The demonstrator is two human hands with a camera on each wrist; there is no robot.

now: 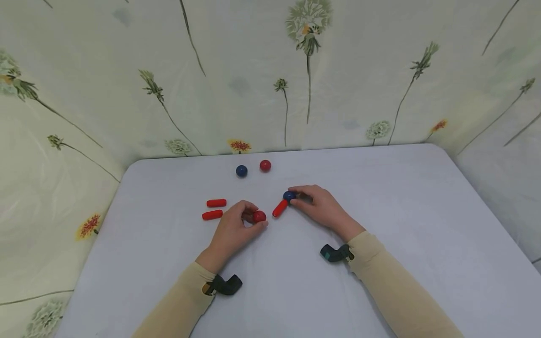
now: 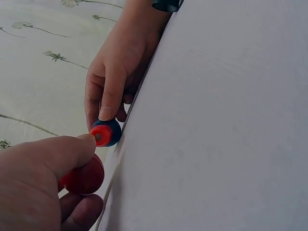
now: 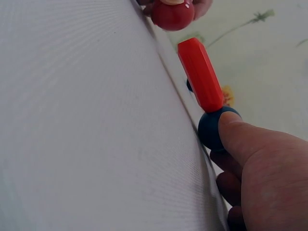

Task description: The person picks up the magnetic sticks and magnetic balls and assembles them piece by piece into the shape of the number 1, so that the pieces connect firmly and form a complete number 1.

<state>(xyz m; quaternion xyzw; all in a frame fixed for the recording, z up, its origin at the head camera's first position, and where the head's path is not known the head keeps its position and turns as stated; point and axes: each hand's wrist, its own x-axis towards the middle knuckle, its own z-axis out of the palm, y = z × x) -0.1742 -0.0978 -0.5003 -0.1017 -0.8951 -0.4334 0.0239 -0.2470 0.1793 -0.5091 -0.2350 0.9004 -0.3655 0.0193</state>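
Note:
My left hand (image 1: 235, 228) pinches a glossy red ball (image 1: 259, 216) between thumb and fingers, low over the table. To its right, my right hand (image 1: 318, 206) holds a dark blue ball (image 1: 289, 196) by thumb and fingertips. A red faceted rod (image 1: 280, 208) is joined end-on to that blue ball and slants toward the left hand. In the right wrist view the rod (image 3: 200, 74) points its free end at the red ball (image 3: 173, 15), with a gap between them. The left wrist view shows a small grey disc in the rod's end (image 2: 99, 136).
Two more red rods (image 1: 216, 203) lie roughly parallel just left of the left hand. Behind them sit a second blue ball (image 1: 242, 171) and a second red ball (image 1: 265, 165), near the back edge of the white-covered table (image 1: 380, 188). A flower-printed cloth (image 1: 245, 94) hangs behind.

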